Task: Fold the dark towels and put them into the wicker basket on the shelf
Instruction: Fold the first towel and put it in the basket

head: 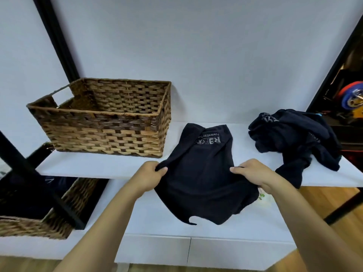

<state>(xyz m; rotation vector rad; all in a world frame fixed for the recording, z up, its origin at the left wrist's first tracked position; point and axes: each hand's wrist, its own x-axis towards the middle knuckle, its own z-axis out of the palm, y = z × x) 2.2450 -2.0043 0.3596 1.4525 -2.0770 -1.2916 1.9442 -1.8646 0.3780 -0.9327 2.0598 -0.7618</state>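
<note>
A dark towel with pale printed lettering lies over the front edge of the white shelf, its lower half hanging down. My left hand pinches its left edge and my right hand grips its right edge. The wicker basket stands on the shelf to the left, and its visible inside looks empty. A crumpled heap of dark towels lies on the shelf to the right, one end drooping over the edge.
A second wicker basket holding dark cloth sits on the lower white surface at the left. Black frame bars cross in front of it. A dark cabinet with coloured items stands at the far right.
</note>
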